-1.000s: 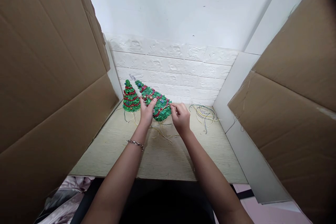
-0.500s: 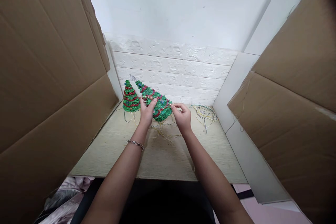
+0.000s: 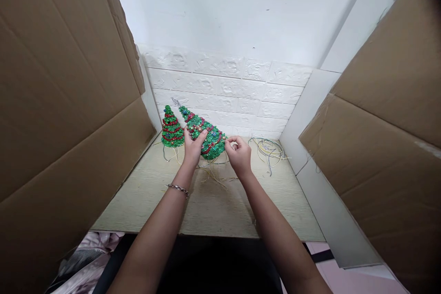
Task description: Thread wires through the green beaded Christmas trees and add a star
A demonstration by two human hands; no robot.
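My left hand point(image 3: 194, 147) is wrapped round the near side of a green decorated tree point(image 3: 215, 142), its thumb across the branches. The tree tilts with its silver top toward the upper left and carries red garland and small baubles. At the right edge of its base, my right hand point(image 3: 240, 154) is closed in a pinch; what lies between the fingertips is too small to make out. A second green tree point(image 3: 172, 129) with red garland stands upright to the left.
A loose coil of thin yellow and dark wires point(image 3: 272, 150) lies at the back right of the wooden table point(image 3: 220, 216). More strands lie under the held tree. Cardboard panels point(image 3: 69, 82) flank both sides, and a white brick-patterned wall point(image 3: 227, 87) stands behind.
The held tree has shifted very slightly to the right. My right fingertips stay beside its base, and my left hand keeps its hold.
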